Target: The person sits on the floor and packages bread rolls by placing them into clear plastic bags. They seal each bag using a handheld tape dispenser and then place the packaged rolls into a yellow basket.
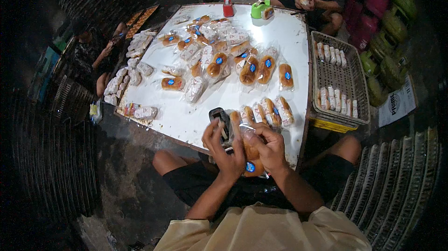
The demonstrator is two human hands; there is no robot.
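Observation:
Both my hands are at the near edge of a white-topped table point(168, 111). My right hand point(271, 146) pinches the top of a clear plastic bag that holds a bread roll point(253, 161) with a blue sticker. My left hand point(222, 149) is beside it, fingers spread, by a black tape dispenser point(220, 125); whether it touches the bag or some tape is unclear. Just beyond my hands stands a row of bagged rolls point(267, 111). A loose pile of bagged rolls point(217, 65), many with blue stickers, covers the table's middle.
Red point(228, 7) and green point(259, 10) tape dispensers stand at the far edge. A plastic crate point(341, 79) with packed rolls is at the right. White-wrapped rolls point(117, 83) lie along the left side. Two other people sit at the far right and left. Stacked crates point(395, 188) flank me.

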